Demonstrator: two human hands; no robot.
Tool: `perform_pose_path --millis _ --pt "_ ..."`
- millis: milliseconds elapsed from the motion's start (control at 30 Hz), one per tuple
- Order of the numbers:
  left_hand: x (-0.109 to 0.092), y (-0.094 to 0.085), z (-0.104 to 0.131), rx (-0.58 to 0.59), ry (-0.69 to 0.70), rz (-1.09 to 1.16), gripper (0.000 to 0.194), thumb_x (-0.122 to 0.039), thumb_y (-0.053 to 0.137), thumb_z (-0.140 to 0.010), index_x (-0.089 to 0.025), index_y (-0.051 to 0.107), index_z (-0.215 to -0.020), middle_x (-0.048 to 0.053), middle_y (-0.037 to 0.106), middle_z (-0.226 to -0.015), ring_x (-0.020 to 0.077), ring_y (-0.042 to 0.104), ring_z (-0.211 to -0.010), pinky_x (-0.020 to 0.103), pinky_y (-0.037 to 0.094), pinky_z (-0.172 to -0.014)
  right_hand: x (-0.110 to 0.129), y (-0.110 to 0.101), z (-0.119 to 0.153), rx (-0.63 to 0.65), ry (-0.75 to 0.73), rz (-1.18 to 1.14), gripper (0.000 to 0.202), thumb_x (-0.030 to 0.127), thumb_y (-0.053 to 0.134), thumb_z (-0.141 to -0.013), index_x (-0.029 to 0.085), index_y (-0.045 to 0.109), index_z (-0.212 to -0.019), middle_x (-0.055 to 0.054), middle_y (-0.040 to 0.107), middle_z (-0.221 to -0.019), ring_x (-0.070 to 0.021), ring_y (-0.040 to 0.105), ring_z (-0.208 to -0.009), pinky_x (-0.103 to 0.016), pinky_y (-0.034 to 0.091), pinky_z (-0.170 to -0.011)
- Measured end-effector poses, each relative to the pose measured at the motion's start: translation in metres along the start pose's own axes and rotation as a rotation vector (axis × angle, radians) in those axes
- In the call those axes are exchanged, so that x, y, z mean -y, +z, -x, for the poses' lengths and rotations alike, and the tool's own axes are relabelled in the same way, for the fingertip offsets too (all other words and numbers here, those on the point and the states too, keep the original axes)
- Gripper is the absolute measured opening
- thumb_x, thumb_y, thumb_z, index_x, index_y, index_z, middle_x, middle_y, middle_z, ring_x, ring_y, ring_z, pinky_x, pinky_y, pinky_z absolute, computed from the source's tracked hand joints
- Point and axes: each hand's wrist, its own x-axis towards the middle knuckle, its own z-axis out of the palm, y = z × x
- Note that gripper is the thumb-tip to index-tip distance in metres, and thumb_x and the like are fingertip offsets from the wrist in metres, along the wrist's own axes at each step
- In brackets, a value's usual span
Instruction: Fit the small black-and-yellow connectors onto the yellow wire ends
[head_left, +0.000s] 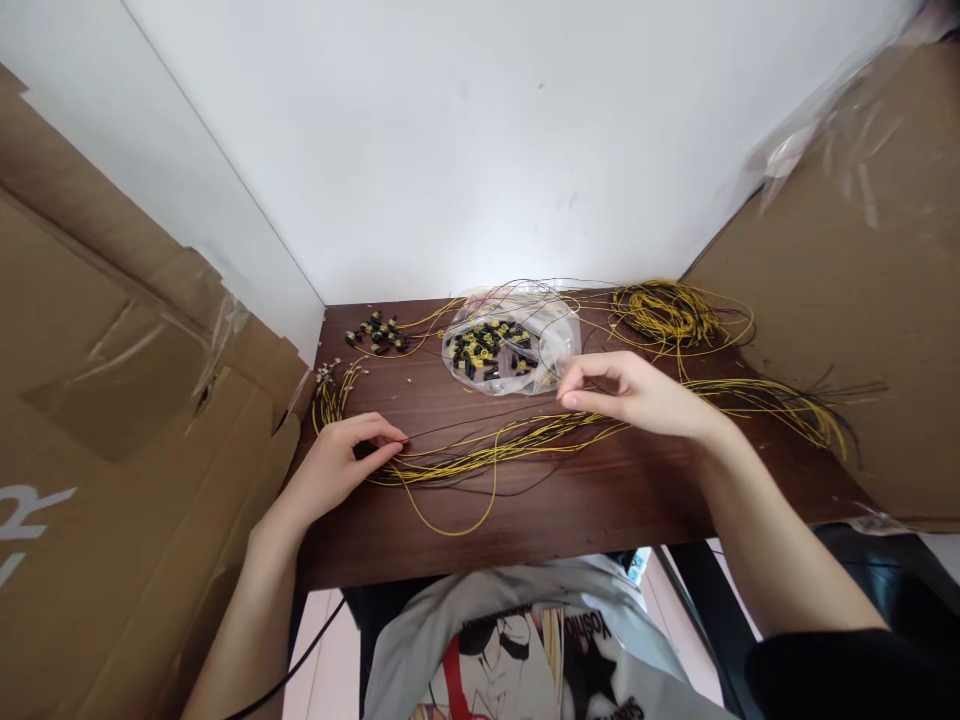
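My left hand [358, 452] is closed in a pinch on a thin black wire [476, 421], over the left part of a long bundle of yellow and black wires [480, 460]. The same dark wire seems to run across to my right hand [619, 390], whose thumb and fingers are pinched on it just right of a clear plastic bag [559, 345]. Small yellow and black connector pieces [487, 342] lie in the bag. One yellow wire loop [457, 533] hangs from the bundle towards the table's front edge.
A coil of yellow and black wire [664, 315] lies at the back right. Small connectors [379, 332] sit at the back left of the brown table [585, 520]. Cardboard [135, 450] stands at the left and more cardboard [840, 270] at the right, with a white wall [480, 150] behind.
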Motion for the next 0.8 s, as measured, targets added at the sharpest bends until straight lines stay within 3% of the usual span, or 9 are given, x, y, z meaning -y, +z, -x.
perform_pose_path --millis 233,567,800 --pt "-0.001 0.003 0.001 -0.035 0.012 -0.001 0.021 -0.035 0.054 -0.085 -0.019 0.068 -0.086 0.004 0.066 -0.090 0.0160 0.061 -0.084 0.026 0.045 -0.078 -0.013 -0.032 0.022 -0.044 0.203 0.158 0.036 0.053 0.058 -0.079 0.018 0.062 -0.077 -0.002 0.061 -0.076 -0.0144 0.052 -0.071 -0.025 0.038 -0.065" --pt "-0.003 0.001 0.003 -0.132 0.020 -0.073 0.025 -0.036 0.049 -0.087 -0.020 0.065 -0.099 0.006 0.063 -0.105 0.0197 0.056 -0.100 0.032 0.042 -0.091 -0.029 -0.036 0.026 -0.002 0.314 0.284 0.040 0.057 0.053 -0.079 0.018 0.062 -0.079 -0.001 0.059 -0.070 -0.0132 0.050 -0.063 -0.024 0.037 -0.058" --pt "0.004 -0.003 0.003 -0.177 0.051 -0.184 0.023 -0.029 0.047 -0.087 -0.019 0.067 -0.094 0.006 0.065 -0.097 0.0203 0.056 -0.095 0.035 0.042 -0.088 -0.030 -0.037 0.027 -0.023 0.346 0.352 0.039 0.057 0.054 -0.079 0.018 0.063 -0.078 -0.002 0.063 -0.069 -0.0142 0.053 -0.062 -0.025 0.039 -0.057"
